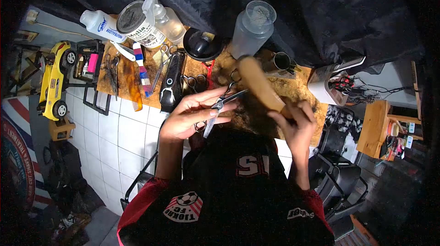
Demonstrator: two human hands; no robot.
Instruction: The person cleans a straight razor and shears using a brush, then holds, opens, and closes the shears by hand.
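Note:
Thinning scissors (219, 105) with open blades lie across the fingers of my left hand (185, 115), one finger ring above the hand and the other below it. My right hand (295, 124) grips the lower end of a tan brush or handle (260, 83), which is blurred and tilted up to the left, close to the scissors' tip. On the brown board (123, 97) left of my hands are a black clipper (173, 83), an amber comb (133, 83), a striped comb (141, 69) and more scissors (196, 82).
Along the board's back edge stand a white bottle (101, 23), a labelled tub (137, 26), a spray bottle (168, 23), a black bowl (201, 44), a clear container (253, 30) and a metal cup (280, 61). A white bin (323, 83) with cables is at the right.

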